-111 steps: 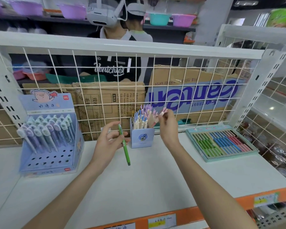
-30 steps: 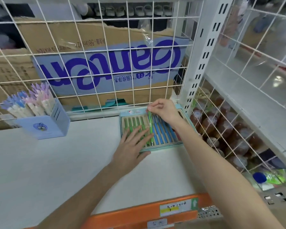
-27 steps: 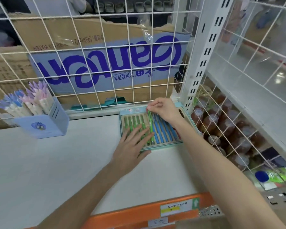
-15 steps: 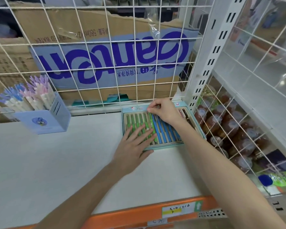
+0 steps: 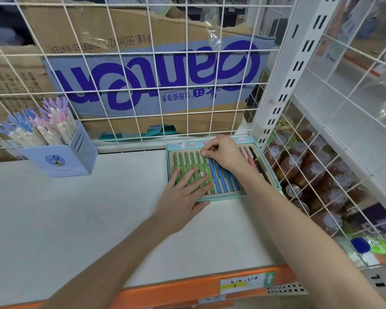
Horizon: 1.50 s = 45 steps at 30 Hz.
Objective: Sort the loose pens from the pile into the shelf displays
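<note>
While both hands work at the tray (image 5: 223,198):
Left hand (image 5: 183,197): fingers flat on green pens (image 5: 188,160).
Right hand (image 5: 224,152): fingers pinching green pen top.

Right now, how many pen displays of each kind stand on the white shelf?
Flat pen tray: 1
Upright pen box: 1
Total: 2 displays

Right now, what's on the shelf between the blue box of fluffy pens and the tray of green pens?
Nothing: the head view shows only bare white shelf between the blue pen box and flat pen tray.
</note>
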Available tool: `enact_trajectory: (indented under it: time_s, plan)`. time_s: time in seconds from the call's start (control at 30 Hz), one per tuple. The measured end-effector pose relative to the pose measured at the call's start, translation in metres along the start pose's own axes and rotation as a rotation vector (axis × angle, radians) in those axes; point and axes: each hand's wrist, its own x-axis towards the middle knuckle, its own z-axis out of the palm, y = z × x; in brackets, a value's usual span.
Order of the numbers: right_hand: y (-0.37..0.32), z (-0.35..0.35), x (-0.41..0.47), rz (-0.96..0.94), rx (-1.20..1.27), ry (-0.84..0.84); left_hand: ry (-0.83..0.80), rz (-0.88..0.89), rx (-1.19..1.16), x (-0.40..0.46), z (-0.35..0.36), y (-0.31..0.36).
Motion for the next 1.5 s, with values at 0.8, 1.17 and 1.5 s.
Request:
enact_trajectory:
  time_s: [0.8,1.17,1.5]
  plan:
    - [-0.048,-0.004,-0.032,0.073,-0.131,0.077,0.056,-0.136,-0.182,-0.027,-0.052,-0.032]
    - [-0.211,0.079,-0.071,-0.209,-0.211,0.088,0.233,-0.622,-0.244,-0.162,-0.140,-0.136]
    - [-0.389,0.271,-0.114,-0.550,-0.218,-0.226,0.260,-0.915,0.012,-0.389,-0.205,-0.220]
